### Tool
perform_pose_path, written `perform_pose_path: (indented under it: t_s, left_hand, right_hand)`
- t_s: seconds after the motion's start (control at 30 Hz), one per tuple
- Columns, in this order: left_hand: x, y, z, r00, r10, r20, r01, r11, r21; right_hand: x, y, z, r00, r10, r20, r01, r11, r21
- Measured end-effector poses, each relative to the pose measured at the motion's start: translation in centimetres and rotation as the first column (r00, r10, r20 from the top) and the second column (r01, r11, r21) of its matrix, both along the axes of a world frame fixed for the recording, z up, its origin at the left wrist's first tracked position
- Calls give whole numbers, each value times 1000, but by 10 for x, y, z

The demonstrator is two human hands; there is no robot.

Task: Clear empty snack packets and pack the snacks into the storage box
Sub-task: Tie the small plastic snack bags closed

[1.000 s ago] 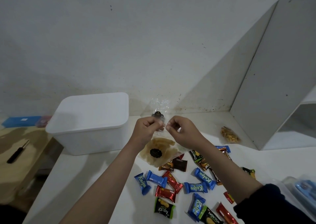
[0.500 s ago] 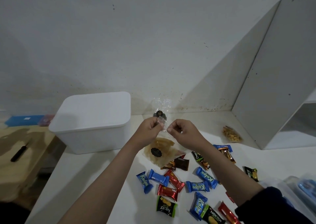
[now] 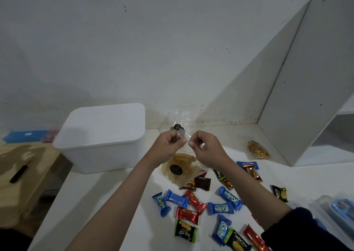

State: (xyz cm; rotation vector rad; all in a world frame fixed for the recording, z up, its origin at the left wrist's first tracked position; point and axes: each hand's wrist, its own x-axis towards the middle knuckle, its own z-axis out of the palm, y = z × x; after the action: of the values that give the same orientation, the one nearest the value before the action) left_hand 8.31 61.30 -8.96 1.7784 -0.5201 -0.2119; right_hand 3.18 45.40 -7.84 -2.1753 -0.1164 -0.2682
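Two hands [image 3: 188, 145] pinching one clear bag [image 3: 180, 166]; six blue packets [image 3: 177, 198] below.

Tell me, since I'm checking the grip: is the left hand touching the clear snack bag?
Touching. The head view shows the left hand pinching the clear snack bag at its top edge, thumb pressed onto the plastic, opposite the right hand.

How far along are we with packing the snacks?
Early. Done: nothing visibly packed; the box is lidded. In hand: left hand and right hand pinch the clear bag by its top. Left: wrapped snacks and the nut packet lie on the table.
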Motion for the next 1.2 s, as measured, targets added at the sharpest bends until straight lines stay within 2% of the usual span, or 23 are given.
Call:
perform_pose_path:
  t_s: [0.23, 0.43, 0.6, 0.8, 0.93, 1.0, 1.1, 1.2]
  left_hand:
    - [-1, -2, 3, 994, 67, 85, -69, 997, 24]
    - [-3, -5, 5, 985, 113, 130, -118, 993, 25]
    - [0, -1, 12, 991, 111, 80, -108, 993, -51]
    - [2, -2, 9, 994, 49, -100, -61, 991, -116]
    - [1, 0, 7, 993, -13, -116, 0, 993, -118]
    - [1, 2, 8, 996, 18, -90, -28, 993, -115]
    - [1, 2, 8, 997, 69, 38, -67, 995, -74]
    - [-2, 1, 6, 990, 104, 93, -95, 990, -101]
  right_hand:
    - [-1, 7, 6, 997, 45, 65, -46, 999, 10]
    - [1, 3, 8, 999, 50, 21, -51, 997, 63]
    - [3, -7, 11, 998, 26, -54, -25, 999, 20]
    - [2, -5, 12, 999, 29, -17, -30, 998, -47]
    - [3, -4, 11, 999, 48, 7, -48, 998, -35]
    - [4, -3, 8, 998, 56, 2, -56, 998, -13]
    - [4, -2, 6, 995, 96, -9, -96, 995, 41]
    - [3, -1, 8, 993, 116, -10, -115, 993, 39]
